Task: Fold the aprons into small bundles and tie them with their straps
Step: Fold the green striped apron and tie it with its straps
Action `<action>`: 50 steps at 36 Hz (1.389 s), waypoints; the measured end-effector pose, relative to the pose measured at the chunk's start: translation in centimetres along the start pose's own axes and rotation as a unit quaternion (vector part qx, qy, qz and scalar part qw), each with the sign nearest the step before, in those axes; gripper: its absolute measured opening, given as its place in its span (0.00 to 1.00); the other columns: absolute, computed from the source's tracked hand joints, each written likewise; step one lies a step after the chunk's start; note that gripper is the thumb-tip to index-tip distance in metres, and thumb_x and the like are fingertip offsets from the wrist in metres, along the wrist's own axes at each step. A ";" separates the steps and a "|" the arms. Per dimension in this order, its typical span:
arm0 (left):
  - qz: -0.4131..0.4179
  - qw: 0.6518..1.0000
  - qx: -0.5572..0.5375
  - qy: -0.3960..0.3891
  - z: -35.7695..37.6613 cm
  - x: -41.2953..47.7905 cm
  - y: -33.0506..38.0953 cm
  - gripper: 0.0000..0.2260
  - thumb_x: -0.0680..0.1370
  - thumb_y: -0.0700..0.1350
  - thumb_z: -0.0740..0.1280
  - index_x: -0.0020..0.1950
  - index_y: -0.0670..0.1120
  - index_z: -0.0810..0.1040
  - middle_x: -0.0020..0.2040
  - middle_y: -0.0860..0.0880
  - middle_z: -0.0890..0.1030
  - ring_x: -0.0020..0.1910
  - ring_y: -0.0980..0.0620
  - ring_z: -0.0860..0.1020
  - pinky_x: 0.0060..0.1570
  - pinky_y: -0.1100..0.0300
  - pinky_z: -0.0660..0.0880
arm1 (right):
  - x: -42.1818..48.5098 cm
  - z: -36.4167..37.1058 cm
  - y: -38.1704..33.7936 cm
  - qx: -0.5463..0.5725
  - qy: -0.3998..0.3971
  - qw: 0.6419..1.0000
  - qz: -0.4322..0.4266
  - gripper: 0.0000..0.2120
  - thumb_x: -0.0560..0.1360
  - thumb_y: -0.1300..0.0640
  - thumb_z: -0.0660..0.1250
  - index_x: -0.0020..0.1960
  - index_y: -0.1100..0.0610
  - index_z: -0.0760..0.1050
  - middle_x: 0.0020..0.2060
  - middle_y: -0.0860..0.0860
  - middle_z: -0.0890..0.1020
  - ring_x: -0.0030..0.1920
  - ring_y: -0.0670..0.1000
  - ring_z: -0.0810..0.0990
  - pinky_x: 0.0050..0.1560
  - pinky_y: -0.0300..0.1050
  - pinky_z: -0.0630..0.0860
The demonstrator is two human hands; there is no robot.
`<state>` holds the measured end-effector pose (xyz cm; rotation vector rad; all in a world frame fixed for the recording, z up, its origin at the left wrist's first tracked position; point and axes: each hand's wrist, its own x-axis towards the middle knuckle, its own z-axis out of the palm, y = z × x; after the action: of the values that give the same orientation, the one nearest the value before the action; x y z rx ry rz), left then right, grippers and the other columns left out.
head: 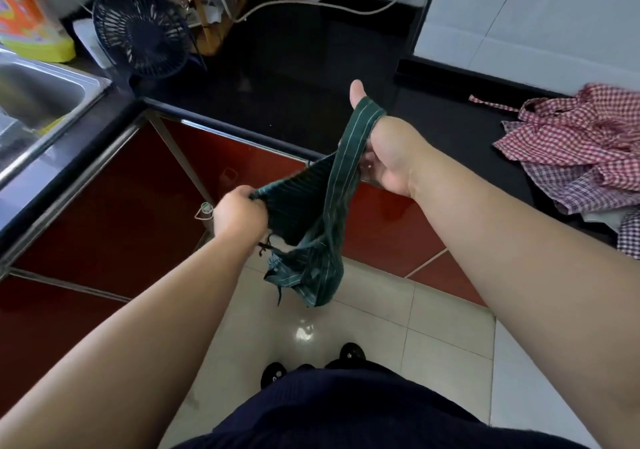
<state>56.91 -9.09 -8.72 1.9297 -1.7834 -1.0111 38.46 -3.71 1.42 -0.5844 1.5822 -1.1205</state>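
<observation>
Green striped apron (313, 240) held clear of the black counter (294, 67), slung in mid-air between both hands above the floor tiles (433, 327). Gripped in a bunch by the left hand (239, 218), fingers curled tight round the cloth. Hooked by one band over the thumb web of the right hand (389, 152), thumb straight up; no telling whether clasped or merely draped, fingers mostly hidden behind the cloth. Hanging crumpled below, thin strap ends dangling loose. Looks like the very start of the fold for this one: a slack heap, no crease, no bundle, nothing tied. Calls next for shaking out and finding the edges, then laying flat on the counter straight ahead, before folding small and winding the straps round. Worth keeping the loose straps outside the folds, so as not to bury them. More waiting at the right: red check pile (581, 136) on the counter, purple check (581, 192) beneath, all unfolded.
</observation>
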 end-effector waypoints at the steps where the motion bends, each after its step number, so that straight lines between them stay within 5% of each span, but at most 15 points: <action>1: -0.020 0.999 -0.013 0.033 -0.6 0.3 -0.1 0.15 0.76 0.37 0.59 0.59 0.46 0.79 0.54 0.42 0.81 0.50 0.41 0.78 0.44 0.57 0.73 | 0.4 -0.4 0.3 -0.052 0.041 0.998 -0.011 0.24 0.72 0.29 0.60 0.44 0.51 0.74 0.44 0.51 0.80 0.41 0.47 0.78 0.49 0.48 0.80; 6: -0.074 0.990 -0.043 0.112 -3.4 1.4 -0.9 0.18 0.75 0.32 0.56 0.61 0.46 0.74 0.58 0.42 0.77 0.57 0.41 0.75 0.52 0.52 0.73 | 1.6 -2.7 1.9 -0.098 0.114 0.986 0.075 0.37 0.68 0.25 0.58 0.59 0.55 0.75 0.32 0.48 0.69 0.31 0.48 0.68 0.43 0.51 0.83; 10: -0.064 0.990 0.107 0.059 -4.7 1.6 -1.1 0.15 0.81 0.43 0.55 0.65 0.41 0.71 0.58 0.38 0.76 0.56 0.37 0.74 0.48 0.51 0.69 | 1.6 -2.2 1.8 0.111 0.115 0.985 0.071 0.18 0.78 0.38 0.58 0.50 0.52 0.75 0.36 0.51 0.78 0.33 0.52 0.79 0.44 0.53 0.82; 13: -0.094 0.978 0.183 -0.018 -5.6 1.6 -1.1 0.24 0.82 0.55 0.53 0.48 0.38 0.79 0.42 0.41 0.81 0.42 0.42 0.78 0.42 0.56 0.71 | 1.8 -1.6 1.5 0.254 0.114 0.960 0.035 0.06 0.81 0.51 0.61 0.51 0.49 0.76 0.52 0.52 0.79 0.43 0.57 0.83 0.39 0.55 0.82; 16: -0.153 0.978 0.020 -0.139 -6.2 1.4 -0.6 0.22 0.82 0.54 0.59 0.35 0.41 0.75 0.20 0.51 0.73 0.18 0.54 0.69 0.20 0.67 0.65 | 2.2 -1.4 1.5 0.218 0.111 0.969 0.021 0.06 0.81 0.54 0.62 0.51 0.49 0.78 0.42 0.47 0.83 0.44 0.53 0.83 0.45 0.52 0.80; 21: -0.174 0.884 -0.345 -0.263 -9.4 1.7 0.2 0.04 0.76 0.40 0.67 0.42 0.46 0.80 0.34 0.53 0.80 0.24 0.61 0.74 0.24 0.72 0.72 | 2.3 -1.9 1.4 0.322 0.024 0.946 0.022 0.09 0.79 0.66 0.55 0.46 0.59 0.72 0.35 0.55 0.78 0.29 0.50 0.75 0.35 0.42 0.77; 24: -0.125 0.926 -0.303 -0.189 -9.7 2.2 0.3 0.08 0.76 0.33 0.66 0.46 0.44 0.81 0.39 0.49 0.82 0.29 0.60 0.78 0.28 0.70 0.76 | 2.2 -2.3 1.3 0.343 -0.017 0.938 0.040 0.09 0.77 0.59 0.53 0.48 0.59 0.72 0.36 0.55 0.80 0.29 0.49 0.75 0.27 0.36 0.71; 27: -0.050 0.998 -0.013 0.034 -9.8 2.5 -0.5 0.11 0.74 0.30 0.65 0.45 0.43 0.82 0.41 0.44 0.82 0.34 0.51 0.79 0.33 0.61 0.76 | 2.2 -2.0 1.3 0.194 -0.009 0.980 0.035 0.07 0.78 0.52 0.62 0.49 0.56 0.72 0.36 0.51 0.78 0.31 0.47 0.73 0.27 0.36 0.69; 30: -0.005 0.975 0.121 0.185 -10.5 2.3 -1.0 0.12 0.75 0.34 0.61 0.53 0.45 0.79 0.54 0.41 0.80 0.54 0.39 0.77 0.48 0.54 0.71 | 2.8 -1.4 1.9 0.039 0.066 0.997 -0.003 0.14 0.75 0.67 0.67 0.57 0.55 0.73 0.39 0.52 0.76 0.29 0.46 0.72 0.26 0.37 0.70; 33: -0.127 0.978 -0.020 0.166 -10.6 2.7 -1.3 0.12 0.79 0.39 0.59 0.60 0.39 0.74 0.56 0.39 0.78 0.56 0.38 0.76 0.52 0.51 0.73 | 3.1 -1.5 2.6 -0.042 0.165 0.985 -0.024 0.15 0.73 0.69 0.69 0.57 0.58 0.74 0.44 0.56 0.78 0.29 0.49 0.75 0.28 0.41 0.74; 36: -0.225 0.928 -0.297 0.024 -10.2 2.7 -1.2 0.07 0.77 0.39 0.60 0.42 0.46 0.75 0.40 0.49 0.78 0.39 0.50 0.77 0.48 0.52 0.70 | 3.3 -1.5 3.0 -0.032 0.191 0.981 -0.013 0.07 0.72 0.62 0.73 0.45 0.57 0.74 0.48 0.57 0.79 0.33 0.51 0.78 0.31 0.42 0.78; 41: -0.132 0.903 -0.401 -0.076 -9.8 2.8 -0.3 0.08 0.79 0.42 0.61 0.41 0.50 0.73 0.40 0.52 0.78 0.39 0.54 0.76 0.37 0.56 0.68 | 3.1 0.0 2.1 0.086 0.084 0.991 -0.063 0.06 0.76 0.64 0.67 0.46 0.54 0.76 0.50 0.52 0.78 0.47 0.51 0.79 0.49 0.50 0.79; 44: -0.062 0.885 -0.457 -0.067 -10.1 2.8 0.5 0.08 0.80 0.40 0.61 0.47 0.53 0.74 0.41 0.54 0.83 0.33 0.58 0.77 0.27 0.65 0.67 | 2.9 0.7 1.1 0.113 0.075 0.987 -0.088 0.08 0.77 0.66 0.66 0.47 0.54 0.75 0.46 0.50 0.77 0.47 0.49 0.78 0.45 0.48 0.78; 47: -0.014 0.941 -0.328 -0.078 -10.2 2.7 0.0 0.11 0.76 0.38 0.68 0.50 0.55 0.78 0.46 0.50 0.83 0.38 0.53 0.81 0.25 0.63 0.70 | 3.0 1.0 0.8 0.099 0.106 0.984 -0.102 0.08 0.77 0.65 0.66 0.46 0.53 0.77 0.48 0.50 0.79 0.51 0.51 0.78 0.51 0.50 0.78; 50: 0.036 0.996 0.064 0.060 -10.6 3.0 -1.5 0.10 0.75 0.36 0.64 0.50 0.47 0.82 0.48 0.43 0.82 0.46 0.43 0.79 0.43 0.55 0.76 | 3.2 1.1 1.3 -0.010 0.190 0.973 -0.132 0.09 0.78 0.63 0.64 0.56 0.55 0.78 0.56 0.49 0.79 0.57 0.49 0.77 0.61 0.43 0.72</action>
<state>65.16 -14.07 -3.21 1.9414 -1.8740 -0.7574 38.67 -6.17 -1.27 -0.6349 1.8828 -1.4849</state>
